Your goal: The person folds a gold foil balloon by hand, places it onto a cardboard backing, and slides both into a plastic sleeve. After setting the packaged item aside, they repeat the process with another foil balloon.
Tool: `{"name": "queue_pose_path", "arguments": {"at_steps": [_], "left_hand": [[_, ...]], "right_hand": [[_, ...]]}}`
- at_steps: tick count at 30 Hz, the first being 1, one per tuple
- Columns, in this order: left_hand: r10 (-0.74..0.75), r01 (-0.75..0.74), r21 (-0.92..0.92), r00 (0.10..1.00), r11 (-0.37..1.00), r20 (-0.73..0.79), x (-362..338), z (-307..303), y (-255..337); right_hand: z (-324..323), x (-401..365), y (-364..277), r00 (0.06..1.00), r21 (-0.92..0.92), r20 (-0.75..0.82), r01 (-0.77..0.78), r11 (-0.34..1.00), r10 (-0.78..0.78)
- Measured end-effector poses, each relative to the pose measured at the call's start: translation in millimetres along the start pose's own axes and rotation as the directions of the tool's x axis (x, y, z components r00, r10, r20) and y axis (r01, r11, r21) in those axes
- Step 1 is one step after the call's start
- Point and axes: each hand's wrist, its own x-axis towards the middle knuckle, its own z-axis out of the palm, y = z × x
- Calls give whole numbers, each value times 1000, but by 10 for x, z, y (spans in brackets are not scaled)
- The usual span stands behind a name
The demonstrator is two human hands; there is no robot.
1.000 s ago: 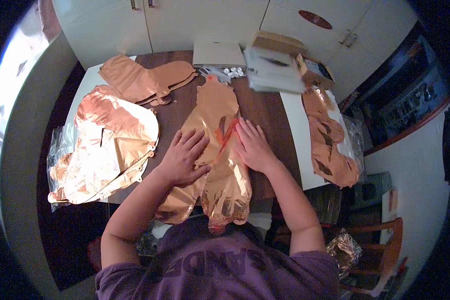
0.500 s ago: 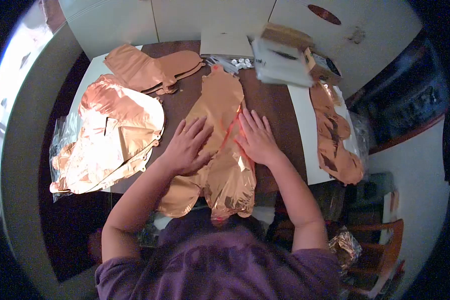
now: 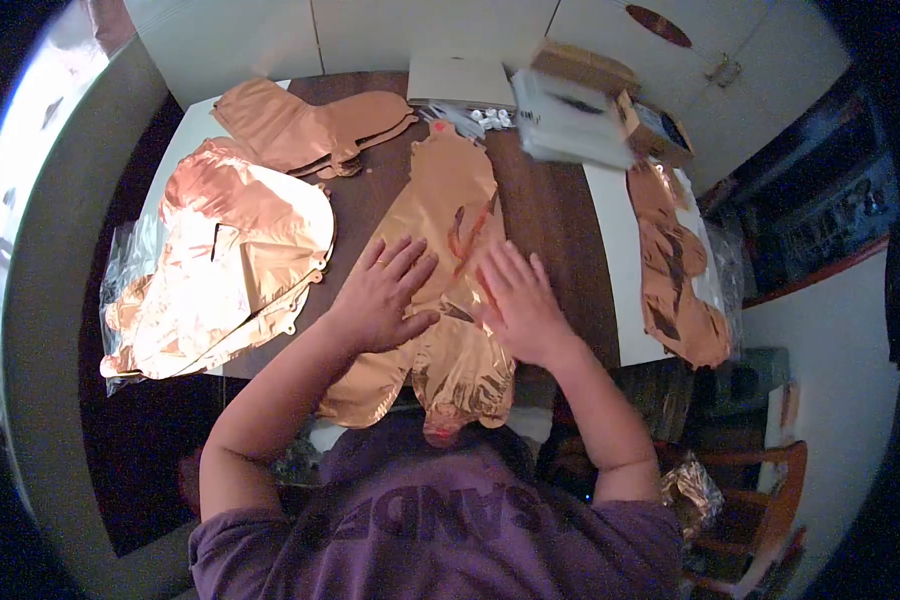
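Note:
A flat copper-coloured foil balloon (image 3: 452,175) lies lengthwise down the middle of the table, its lower end reaching the table's front edge by my shirt. My left hand (image 3: 382,300) rests palm down over its left side, fingers outstretched and slightly spread. On the right side, my right hand (image 3: 522,308) is over the foil's edge with its fingers extended, close to a reddish reflection in the crinkled surface. Neither hand grips anything. Both palms are hidden from above.
To the left lies a shiny pile of foil balloons (image 3: 270,210), with another foil stack (image 3: 290,130) behind it. More foil balloons (image 3: 667,255) lie at the right. Clear plastic bags (image 3: 570,125), small white pieces (image 3: 492,119) and an open cardboard box (image 3: 658,128) sit at the back.
My right hand has slid down toward me along the foil's right side. My left hand stays nearly in place. The view has shifted slightly.

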Motion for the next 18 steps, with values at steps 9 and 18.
{"name": "queue_pose_path", "arguments": {"at_steps": [9,18], "left_hand": [[-7,6,-32,1000,999,-14,19,-37,7],[2,-16,-221,998,975,-61,23,-31,-75]], "right_hand": [[144,-89,-15,999,-11,-13,33,999,-33],[132,-83,-7,997,-16,19,75,997,-74]]}}
